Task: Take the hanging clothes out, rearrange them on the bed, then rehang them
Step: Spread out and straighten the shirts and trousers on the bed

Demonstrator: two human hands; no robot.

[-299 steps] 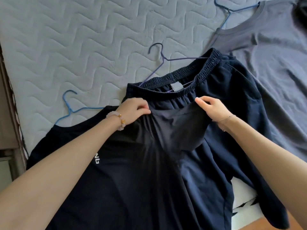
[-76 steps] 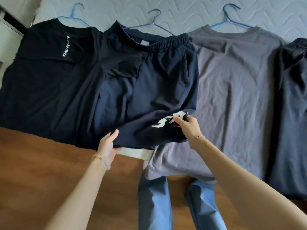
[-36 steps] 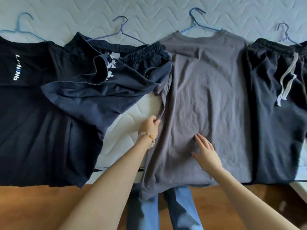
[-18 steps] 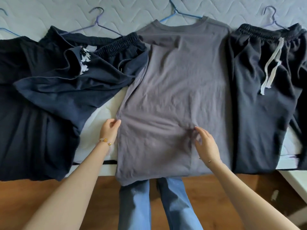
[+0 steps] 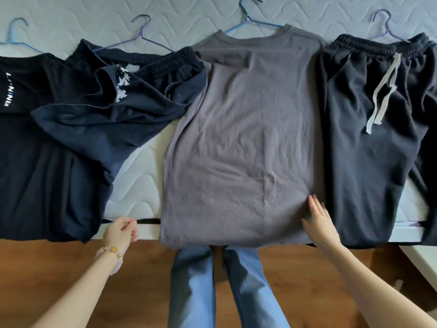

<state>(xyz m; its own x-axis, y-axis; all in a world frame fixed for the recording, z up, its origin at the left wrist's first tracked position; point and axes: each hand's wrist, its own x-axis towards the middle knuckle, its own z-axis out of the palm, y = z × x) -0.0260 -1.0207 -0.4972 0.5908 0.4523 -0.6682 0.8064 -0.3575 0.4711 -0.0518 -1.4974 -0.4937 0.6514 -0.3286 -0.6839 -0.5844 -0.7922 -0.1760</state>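
Four garments on hangers lie side by side on the bed (image 5: 78,17) | grey T-shirt (image 5: 243,147) centred, spread flat for smoothing | right hand (image 5: 319,217) open-palmed on its lower right edge, gripping nothing | left hand (image 5: 121,230) loosely curled, empty, at the mattress edge.

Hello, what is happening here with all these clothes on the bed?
A person is laying clothes, still on their hangers, side by side on the bed. The right hand lies flat on the lower right edge of the grey T-shirt. The left hand is loosely curled at the mattress edge, holding nothing that shows.
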